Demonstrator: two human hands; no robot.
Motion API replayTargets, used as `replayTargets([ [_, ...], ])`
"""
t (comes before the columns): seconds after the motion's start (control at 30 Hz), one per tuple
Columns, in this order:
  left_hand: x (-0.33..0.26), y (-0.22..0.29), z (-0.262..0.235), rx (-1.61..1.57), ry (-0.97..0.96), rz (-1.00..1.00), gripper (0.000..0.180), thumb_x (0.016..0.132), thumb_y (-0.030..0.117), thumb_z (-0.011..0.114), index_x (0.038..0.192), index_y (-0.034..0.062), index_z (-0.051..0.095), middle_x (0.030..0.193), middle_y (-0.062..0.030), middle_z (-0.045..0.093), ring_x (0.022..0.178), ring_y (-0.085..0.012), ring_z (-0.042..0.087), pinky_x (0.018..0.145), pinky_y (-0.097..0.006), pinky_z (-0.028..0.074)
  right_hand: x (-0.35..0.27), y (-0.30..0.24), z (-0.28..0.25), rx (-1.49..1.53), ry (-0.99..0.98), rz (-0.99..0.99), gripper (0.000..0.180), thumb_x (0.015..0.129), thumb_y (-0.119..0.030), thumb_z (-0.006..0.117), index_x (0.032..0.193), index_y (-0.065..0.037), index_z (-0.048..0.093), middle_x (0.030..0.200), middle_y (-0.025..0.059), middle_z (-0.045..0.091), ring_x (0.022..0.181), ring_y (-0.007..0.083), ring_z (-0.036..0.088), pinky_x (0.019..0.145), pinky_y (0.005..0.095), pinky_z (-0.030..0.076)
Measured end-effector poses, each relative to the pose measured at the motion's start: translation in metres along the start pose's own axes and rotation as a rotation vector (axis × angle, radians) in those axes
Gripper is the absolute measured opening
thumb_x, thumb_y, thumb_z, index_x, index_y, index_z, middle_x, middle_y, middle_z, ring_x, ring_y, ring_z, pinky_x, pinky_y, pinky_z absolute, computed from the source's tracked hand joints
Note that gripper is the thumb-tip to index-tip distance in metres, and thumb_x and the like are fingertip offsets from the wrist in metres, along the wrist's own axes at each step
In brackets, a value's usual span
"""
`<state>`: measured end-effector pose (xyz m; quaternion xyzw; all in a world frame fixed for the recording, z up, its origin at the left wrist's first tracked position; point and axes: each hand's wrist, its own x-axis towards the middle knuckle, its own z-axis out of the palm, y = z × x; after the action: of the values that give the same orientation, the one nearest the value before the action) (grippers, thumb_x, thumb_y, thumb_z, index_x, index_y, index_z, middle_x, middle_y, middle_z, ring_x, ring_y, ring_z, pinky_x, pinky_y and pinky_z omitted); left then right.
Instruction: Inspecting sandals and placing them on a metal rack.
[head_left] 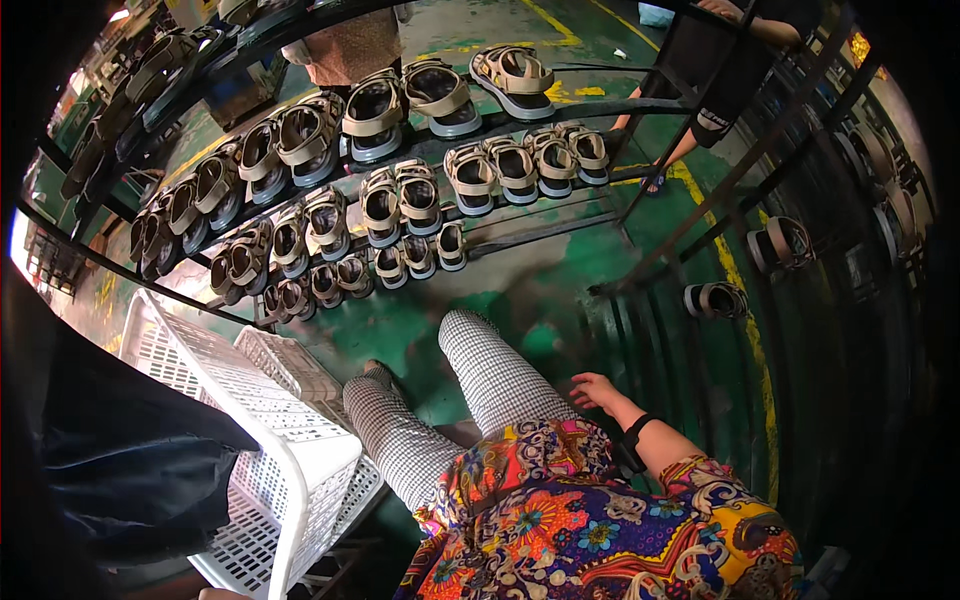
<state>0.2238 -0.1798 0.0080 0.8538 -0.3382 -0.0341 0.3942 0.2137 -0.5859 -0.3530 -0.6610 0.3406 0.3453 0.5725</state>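
Note:
My right hand (597, 391) hangs beside my right thigh, fingers loosely spread and holding nothing. A dark band circles that wrist. At the lower edge, beside a white plastic basket (290, 470), a sliver of skin shows that may belong to my left hand; its fingers are hidden. Ahead stands a dark metal shoe rack (560, 232). Beige sandals with grey soles sit along its bars in several rows, among them a larger sandal (513, 78) at the right end of an upper row. Neither hand touches the sandals.
A second white basket (285, 362) lies beyond the first. Dark cloth (130, 450) hangs at the left. More sandals (783, 243) rest on a rack at the right. Behind the front rack, a person in dark clothes (715, 75) stands on the green floor with yellow lines.

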Motion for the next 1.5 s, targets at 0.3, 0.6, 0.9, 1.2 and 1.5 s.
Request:
replayTargets([
  [0.3,0.010,0.031,-0.004,-0.066,-0.141,0.098,0.035,0.092,0.026,0.047,0.103,-0.0044,0.061,0.080,-0.0107,0.061,0.072,-0.0177,0.058,0.065,-0.028,0.045,0.013,0.016,0.003,-0.014,-0.010,0.001,0.037,0.085,-0.016,0.057,0.122,-0.012,0.053,0.101,0.0050,0.064,0.080,0.0165,0.061,0.069,0.0321,0.050],
  [0.6,-0.040,0.115,-0.084,-0.437,-0.170,0.467,0.042,0.092,0.033,0.046,0.104,-0.0049,0.060,0.084,-0.0120,0.061,0.076,-0.0196,0.059,0.069,-0.031,0.047,0.085,0.060,-0.005,-0.064,-0.018,-0.203,0.034,0.085,-0.006,0.054,0.118,0.000,0.056,0.105,0.0097,0.063,0.093,0.0194,0.060,0.080,0.0293,0.048],
  [0.9,-0.164,-0.080,-0.256,-0.389,0.698,-0.256,0.043,0.095,0.033,0.045,0.104,-0.0064,0.059,0.088,-0.0142,0.062,0.082,-0.0211,0.061,0.073,-0.031,0.049,0.067,0.039,-0.021,-0.085,-0.007,-0.022,0.030,0.086,-0.005,0.049,0.114,0.002,0.056,0.102,0.0114,0.063,0.089,0.0216,0.061,0.077,0.0332,0.050],
  [1.2,-0.396,-0.380,-0.158,0.062,0.181,-1.772,0.024,0.081,0.019,0.060,0.101,0.0076,0.066,0.094,-0.0145,0.067,0.086,-0.0231,0.066,0.073,-0.033,0.054,0.058,-0.029,0.005,-0.104,-0.004,-0.106,0.030,0.089,-0.002,0.044,0.117,0.003,0.053,0.105,0.0136,0.062,0.092,0.0243,0.061,0.081,0.0357,0.050],
  [1.5,-0.493,-0.535,-0.071,0.342,0.776,-1.847,0.060,0.074,0.040,0.061,0.123,0.0059,0.053,0.118,-0.0223,0.057,0.112,-0.0355,0.052,0.093,-0.040,0.044,0.041,-0.096,0.045,-0.339,0.080,-0.033,0.030,0.087,-0.006,0.048,0.114,0.003,0.055,0.102,0.0104,0.062,0.088,0.0191,0.061,0.075,0.0299,0.050],
])
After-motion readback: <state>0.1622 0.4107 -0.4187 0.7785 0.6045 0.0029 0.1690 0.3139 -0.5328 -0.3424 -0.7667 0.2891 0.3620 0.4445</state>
